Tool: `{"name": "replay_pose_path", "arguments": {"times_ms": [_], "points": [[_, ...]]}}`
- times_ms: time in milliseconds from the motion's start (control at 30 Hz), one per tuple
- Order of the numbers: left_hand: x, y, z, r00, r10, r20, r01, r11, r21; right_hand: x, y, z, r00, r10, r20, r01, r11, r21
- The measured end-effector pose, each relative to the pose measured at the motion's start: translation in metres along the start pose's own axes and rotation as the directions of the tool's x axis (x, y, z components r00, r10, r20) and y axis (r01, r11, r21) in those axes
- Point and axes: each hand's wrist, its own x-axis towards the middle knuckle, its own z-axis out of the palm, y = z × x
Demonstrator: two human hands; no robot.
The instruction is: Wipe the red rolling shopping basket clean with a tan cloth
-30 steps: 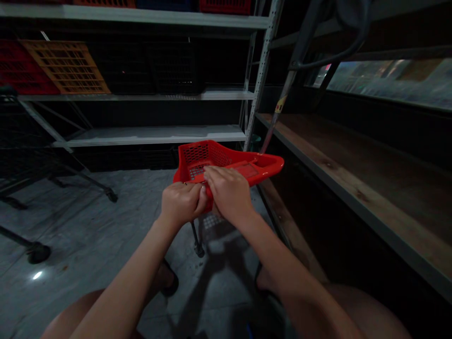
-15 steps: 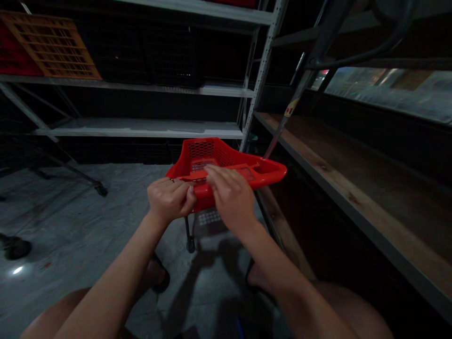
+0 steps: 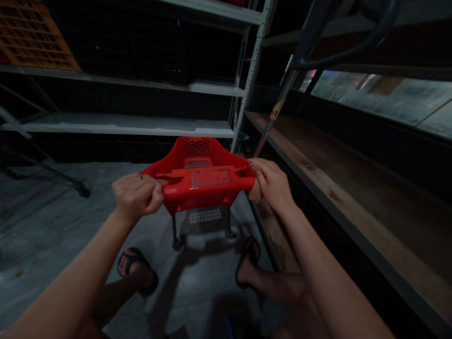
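A small red plastic shopping cart [image 3: 208, 190] stands in front of me on dark legs with casters. My left hand [image 3: 137, 195] is wrapped round the left end of its handle, thumb on the near side. At the handle's right end, my right hand [image 3: 270, 183] is closed over the red bar, its fingertips partly hidden behind it. Between my hands the handle carries a flat rectangular panel. The basket with its pierced walls points away from me, and I see nothing in it.
A white metal rack [image 3: 155, 125] with an orange crate [image 3: 35, 35] and dark crates stands ahead. Close on the right runs a wooden shelf [image 3: 335, 169]. A pole [image 3: 273, 113] leans near the cart's right side. A caster leg [image 3: 83, 189] juts in from the left.
My right hand has moved from the handle's middle to its right end and closed there. The cart has turned to sit squarer before me. My left hand kept its hold.
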Motion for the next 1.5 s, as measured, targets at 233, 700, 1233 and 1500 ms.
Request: {"name": "replay_pose_path", "arguments": {"times_ms": [233, 700, 1233, 1500], "points": [[0.001, 0.007, 0.015, 0.981, -0.185, 0.064, 0.172, 0.97, 0.17, 0.022, 0.024, 0.016, 0.981, 0.145, -0.129, -0.135, 0.988, 0.077], [0.018, 0.047, 0.008, 0.997, -0.058, 0.042, 0.059, 0.998, -0.028, -0.056, -0.093, 0.088, 0.869, -0.332, -0.367, 0.32, 0.943, -0.095], [-0.01, 0.075, 0.017, 0.699, -0.711, -0.073, 0.662, 0.682, -0.31, -0.041, -0.133, 0.063, 0.925, -0.317, -0.211, 0.325, 0.946, 0.005], [0.003, 0.119, -0.031, 0.911, -0.411, 0.034, 0.383, 0.812, -0.44, -0.054, -0.12, 0.032, 0.823, -0.515, -0.242, 0.542, 0.839, 0.058]]}}
